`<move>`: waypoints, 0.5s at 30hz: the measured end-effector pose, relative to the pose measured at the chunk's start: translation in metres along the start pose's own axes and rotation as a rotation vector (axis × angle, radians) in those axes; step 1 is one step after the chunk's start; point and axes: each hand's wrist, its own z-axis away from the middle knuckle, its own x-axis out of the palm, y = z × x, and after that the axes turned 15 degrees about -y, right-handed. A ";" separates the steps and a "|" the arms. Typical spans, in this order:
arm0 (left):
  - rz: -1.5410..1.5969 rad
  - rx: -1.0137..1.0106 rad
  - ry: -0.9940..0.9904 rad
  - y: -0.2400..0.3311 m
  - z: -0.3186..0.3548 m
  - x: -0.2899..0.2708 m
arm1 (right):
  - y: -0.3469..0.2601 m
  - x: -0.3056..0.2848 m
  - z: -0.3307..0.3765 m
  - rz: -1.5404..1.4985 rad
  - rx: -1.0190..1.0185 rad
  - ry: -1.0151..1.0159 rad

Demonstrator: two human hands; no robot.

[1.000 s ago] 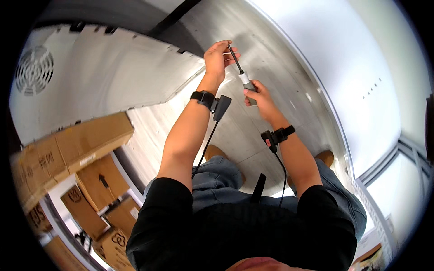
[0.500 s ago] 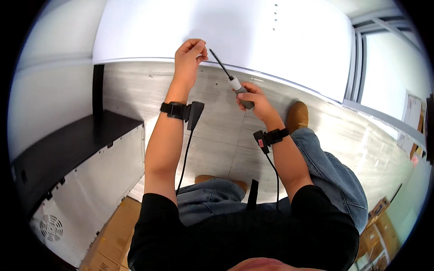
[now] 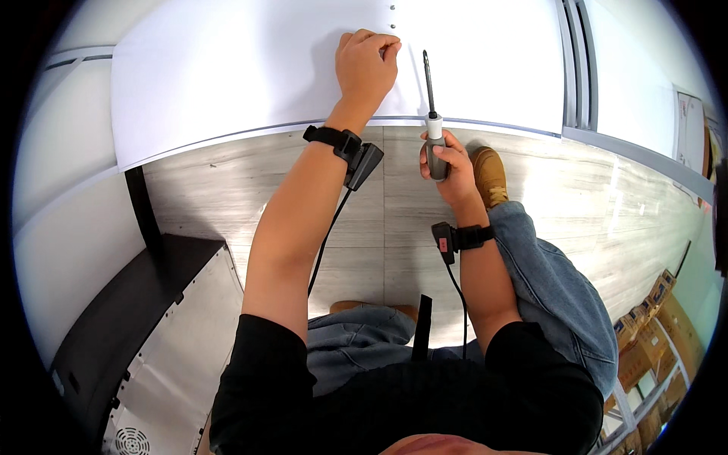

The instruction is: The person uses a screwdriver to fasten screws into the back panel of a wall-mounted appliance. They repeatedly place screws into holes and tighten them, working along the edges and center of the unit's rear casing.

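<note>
My right hand (image 3: 447,163) grips a screwdriver (image 3: 432,114) by its grey and white handle, with the dark shaft pointing up at a white panel (image 3: 250,68). My left hand (image 3: 366,64) is stretched out against that panel, fingertips pinched together close to two small holes (image 3: 393,17) near its top edge. Whether a screw sits between the fingers cannot be seen. Both wrists carry black bands with small devices and cables. The screwdriver tip stands a little to the right of my left fingertips.
A grey wood-look floor (image 3: 576,205) lies below the panel, with my brown shoe (image 3: 490,176) on it. A dark and white cabinet with a vent (image 3: 152,356) is at lower left. Cardboard boxes (image 3: 652,334) stack at lower right. A grey frame (image 3: 576,68) runs right of the panel.
The view has swung from the cabinet and boxes onto the white panel. My left hand has reached up to the panel by the holes; the screwdriver is now upright beside it.
</note>
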 end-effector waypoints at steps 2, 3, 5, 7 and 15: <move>-0.054 0.020 0.004 0.002 -0.001 -0.001 | 0.001 0.000 0.001 -0.025 -0.015 -0.014; -0.041 0.034 0.020 0.000 0.000 0.001 | 0.001 0.001 0.001 -0.034 -0.014 -0.021; -0.016 0.060 0.055 -0.003 0.003 0.004 | 0.002 0.003 0.002 -0.033 -0.001 -0.026; 0.016 0.062 0.046 -0.004 0.005 0.002 | 0.003 0.007 0.001 -0.027 0.001 -0.040; 0.599 -0.425 0.089 -0.010 0.069 -0.060 | 0.023 0.051 -0.018 0.126 0.106 -0.106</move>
